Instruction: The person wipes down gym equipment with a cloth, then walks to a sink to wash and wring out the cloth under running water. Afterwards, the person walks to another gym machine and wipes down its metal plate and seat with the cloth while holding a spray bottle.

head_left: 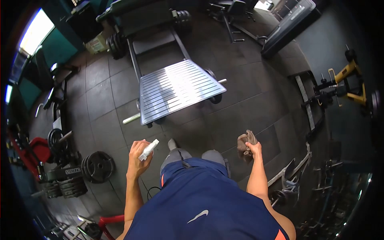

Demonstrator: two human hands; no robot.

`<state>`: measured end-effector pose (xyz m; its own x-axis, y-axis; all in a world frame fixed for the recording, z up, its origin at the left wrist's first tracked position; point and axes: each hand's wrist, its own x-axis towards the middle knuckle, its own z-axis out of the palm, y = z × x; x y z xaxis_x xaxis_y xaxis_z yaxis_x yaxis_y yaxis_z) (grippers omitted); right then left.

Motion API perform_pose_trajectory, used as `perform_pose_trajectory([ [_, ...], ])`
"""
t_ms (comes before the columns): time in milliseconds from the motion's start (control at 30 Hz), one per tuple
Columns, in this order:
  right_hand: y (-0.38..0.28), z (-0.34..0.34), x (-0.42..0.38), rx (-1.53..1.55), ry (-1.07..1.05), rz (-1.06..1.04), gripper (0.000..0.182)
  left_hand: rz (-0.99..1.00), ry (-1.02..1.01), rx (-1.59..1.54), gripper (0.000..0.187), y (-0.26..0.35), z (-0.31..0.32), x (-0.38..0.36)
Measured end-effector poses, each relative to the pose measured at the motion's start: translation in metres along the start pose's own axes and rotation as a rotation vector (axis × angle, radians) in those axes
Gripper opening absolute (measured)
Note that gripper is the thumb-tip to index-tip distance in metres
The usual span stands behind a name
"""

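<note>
My left hand (139, 155) is closed around a spray bottle, of which the white trigger head (149, 150) shows above the fingers. The bottle's body is hidden under the hand. On the other side, my right hand (255, 148) grips a crumpled brown cloth (245, 145), which hangs down beside the fingers. Both hands are held out from the body, at about thigh height. Ahead of me is the ribbed silver footplate (180, 90) of a leg press machine, shiny with reflected light. Neither hand touches it.
Weight plates (98, 167) hang on a rack at the left. A machine with yellow arms (352, 76) stands at the right. Further back are the leg press's padded seat (154, 42) and a treadmill-like machine (291, 28). Dark rubber tiles (224, 124) cover the floor.
</note>
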<state>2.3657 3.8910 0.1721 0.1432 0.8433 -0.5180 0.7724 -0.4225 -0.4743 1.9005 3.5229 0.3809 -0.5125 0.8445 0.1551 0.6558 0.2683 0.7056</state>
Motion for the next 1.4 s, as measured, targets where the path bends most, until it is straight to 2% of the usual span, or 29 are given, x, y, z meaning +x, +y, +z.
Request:
perform_pose_trajectory([
  [33,0.027,-0.002,0.0,0.104,0.046,-0.031,0.06,0.027,0.004,0.01,0.02,0.009,0.008,0.006],
  [100,0.077,-0.02,-0.01,0.336,-0.059,0.057,0.054,0.08,0.023,0.033,0.02,0.029,0.033,0.014],
  [167,0.135,-0.035,-0.022,0.298,-0.069,0.17,0.054,0.159,0.014,0.055,0.021,0.058,0.064,0.025],
  [200,0.155,-0.047,-0.039,0.285,-0.029,0.243,0.06,0.191,0.011,0.064,0.022,0.074,0.083,0.03],
  [233,0.214,-0.046,-0.029,0.283,-0.04,0.305,0.052,0.202,0.007,0.031,0.023,0.093,0.103,0.034],
  [267,0.244,-0.06,-0.041,0.32,-0.12,0.378,0.045,0.213,0.002,0.005,0.023,0.112,0.125,0.038],
  [300,0.303,-0.06,-0.042,0.545,-0.143,0.442,0.038,0.232,-0.016,-0.016,0.024,0.13,0.146,0.041],
  [333,0.335,-0.071,-0.056,0.638,-0.141,0.462,0.035,0.236,-0.018,-0.072,0.026,0.146,0.17,0.043],
  [367,0.347,-0.083,-0.077,0.813,-0.087,0.492,0.033,0.244,-0.036,-0.128,0.026,0.17,0.189,0.045],
  [400,0.368,-0.091,-0.088,0.801,0.068,0.566,0.035,0.267,-0.074,-0.178,0.026,0.194,0.207,0.047],
  [433,0.38,-0.103,-0.097,0.92,0.128,0.629,0.038,0.286,-0.126,-0.214,0.033,0.215,0.222,0.049],
  [467,0.392,-0.111,-0.098,0.994,0.195,0.656,0.039,0.35,-0.151,-0.222,0.032,0.233,0.239,0.05],
  [533,0.403,-0.127,-0.093,1.142,0.339,0.697,0.041,0.341,-0.255,-0.336,0.03,0.265,0.27,0.049],
  [567,0.402,-0.132,-0.083,1.15,0.35,0.681,0.036,0.384,-0.29,-0.346,0.029,0.279,0.284,0.05],
  [667,0.366,-0.15,-0.046,1.143,0.297,0.511,0.021,0.473,-0.391,-0.394,0.027,0.31,0.32,0.054],
  [733,0.309,-0.165,-0.026,1.229,0.279,0.371,0.009,0.482,-0.454,-0.421,0.025,0.32,0.344,0.059],
  [767,0.271,-0.176,-0.024,1.299,0.206,0.27,0.009,0.515,-0.499,-0.454,0.022,0.327,0.349,0.066],
  [867,0.142,-0.21,-0.036,1.43,0.08,0.071,0.021,0.555,-0.575,-0.486,0.022,0.343,0.363,0.092],
  [900,0.104,-0.224,-0.04,1.404,-0.064,-0.06,0.036,0.555,-0.6,-0.512,0.021,0.345,0.369,0.101],
  [933,0.076,-0.231,-0.037,1.394,-0.131,-0.165,0.041,0.618,-0.573,-0.507,0.023,0.342,0.381,0.11],
  [1000,0.03,-0.246,-0.024,1.34,-0.273,-0.25,0.044,0.583,-0.588,-0.529,0.028,0.344,0.391,0.133],
  [1067,-0.012,-0.259,0.0,1.282,-0.375,-0.311,0.044,0.785,-0.482,-0.535,0.025,0.338,0.414,0.166],
  [1133,-0.048,-0.268,0.03,1.299,-0.465,-0.302,0.043,0.596,-0.507,-0.603,0.025,0.336,0.427,0.192],
  [1167,-0.068,-0.274,0.043,1.279,-0.442,-0.307,0.042,0.583,-0.505,-0.599,0.027,0.333,0.436,0.21],
  [1333,-0.146,-0.304,0.12,1.206,-0.298,-0.283,0.039,0.645,-0.507,-0.537,0.029,0.335,0.453,0.321],
  [1400,-0.175,-0.314,0.148,1.125,-0.306,-0.348,0.038,0.666,-0.476,-0.567,0.028,0.337,0.461,0.366],
])
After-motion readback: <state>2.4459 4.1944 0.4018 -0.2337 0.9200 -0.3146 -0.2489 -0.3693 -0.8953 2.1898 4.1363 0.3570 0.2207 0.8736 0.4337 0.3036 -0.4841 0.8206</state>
